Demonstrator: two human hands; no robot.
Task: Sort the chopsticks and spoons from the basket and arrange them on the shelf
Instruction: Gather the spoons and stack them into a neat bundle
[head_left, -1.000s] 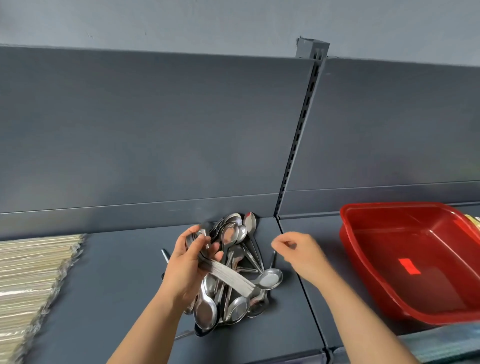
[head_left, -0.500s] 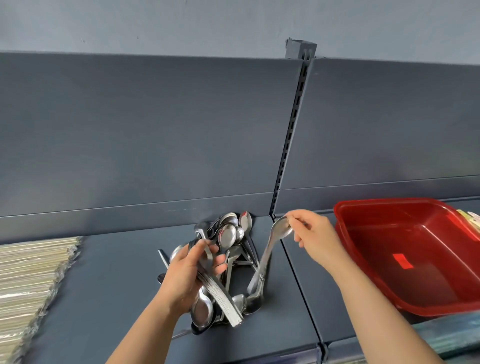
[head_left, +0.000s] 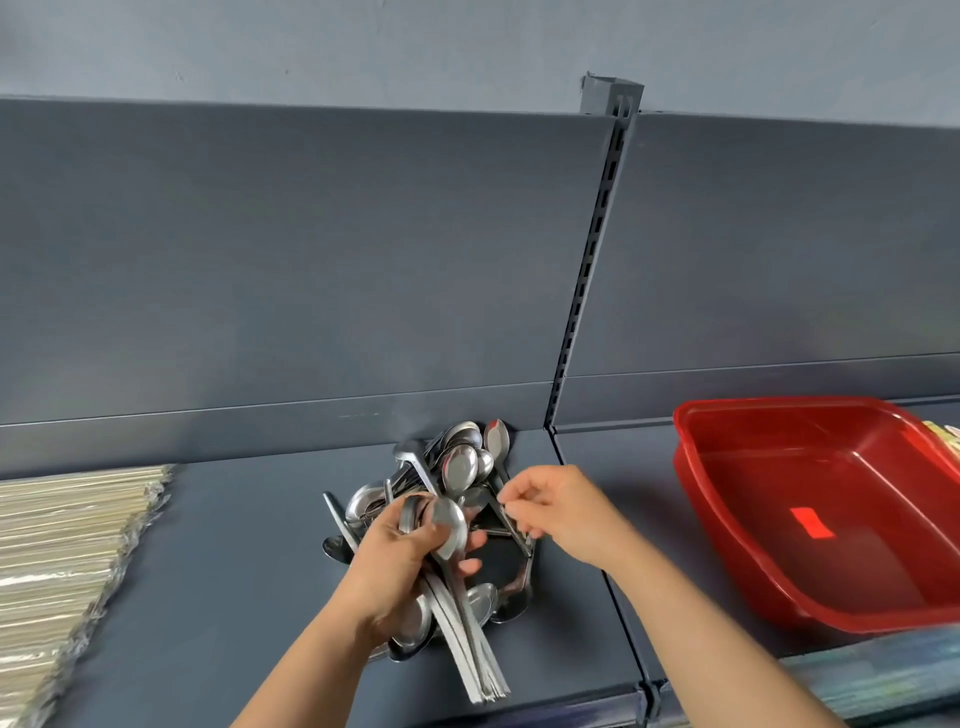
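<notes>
A heap of steel spoons (head_left: 460, 462) lies on the dark grey shelf (head_left: 234, 571) against its back panel. My left hand (head_left: 400, 556) grips a stacked bundle of spoons (head_left: 462, 623), bowls up by my fingers, handles pointing down toward the shelf's front edge. My right hand (head_left: 558, 512) hovers over the heap's right side, its fingers pinching the handle of another spoon (head_left: 511, 519) in the pile. Wrapped chopsticks (head_left: 57, 561) lie in rows at the far left of the shelf. The red plastic basket (head_left: 737, 561) stands at the right and looks bare inside.
A slotted upright post (head_left: 597, 249) divides the back panel above the heap. The shelf's front lip (head_left: 571, 706) runs just below the bundled handles. A red label (head_left: 810, 522) shows on the basket's floor. Pale objects (head_left: 943, 439) peek out behind the basket's far right corner.
My right hand brought the lifted spoon across to the bundle in my left hand, then dropped back onto the heap and pinched another handle. The bundle now stands steeper.
</notes>
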